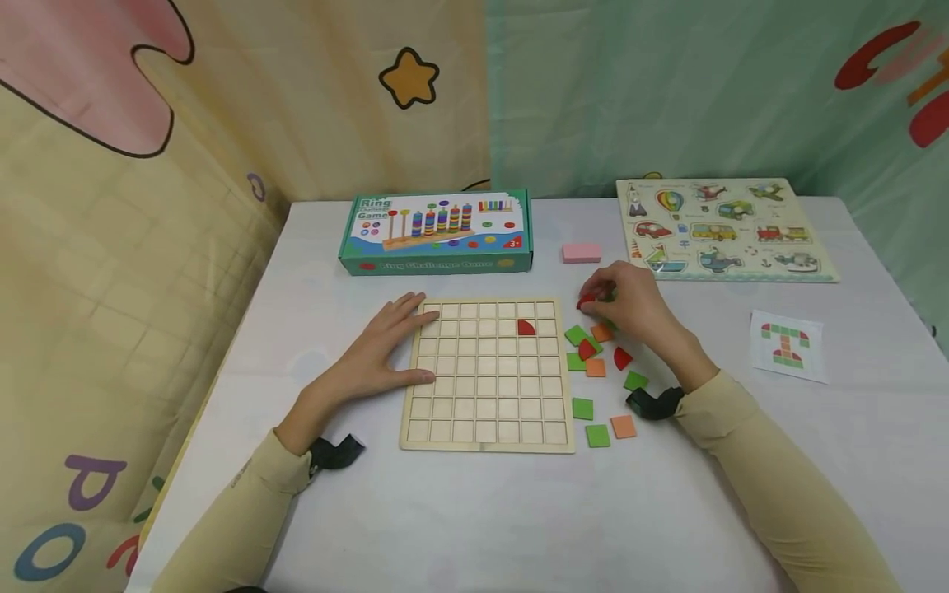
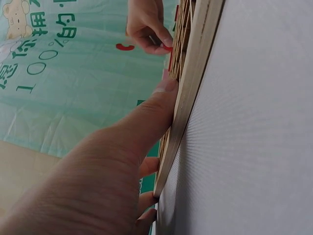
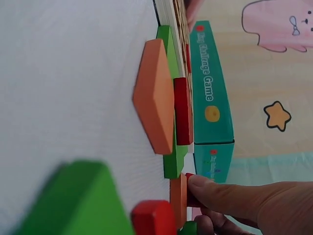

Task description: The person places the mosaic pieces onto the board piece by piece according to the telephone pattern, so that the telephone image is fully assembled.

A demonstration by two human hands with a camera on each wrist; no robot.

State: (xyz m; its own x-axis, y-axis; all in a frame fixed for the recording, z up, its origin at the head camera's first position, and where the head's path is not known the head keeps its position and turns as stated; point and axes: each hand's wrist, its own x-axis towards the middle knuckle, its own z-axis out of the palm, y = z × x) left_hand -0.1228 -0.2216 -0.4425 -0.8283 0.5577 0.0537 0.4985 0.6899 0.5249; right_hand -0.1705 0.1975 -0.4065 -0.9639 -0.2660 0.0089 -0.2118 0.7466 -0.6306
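Note:
A square wooden grid board lies flat on the table, with one red quarter-circle piece in a cell near its upper right. My left hand rests with spread fingers on the board's left edge; in the left wrist view the thumb touches the rim. Beyond the board's upper right corner, my right hand pinches another red quarter-circle piece between thumb and fingers. Below that hand are scattered green squares, orange squares and red quarter-circles, some overlapping. A green piece is partly hidden under the hand.
A green Ring Challenge Game box stands behind the board. To its right are a pink block and a vehicle picture puzzle. A pattern card with green, red and orange shapes lies at the right.

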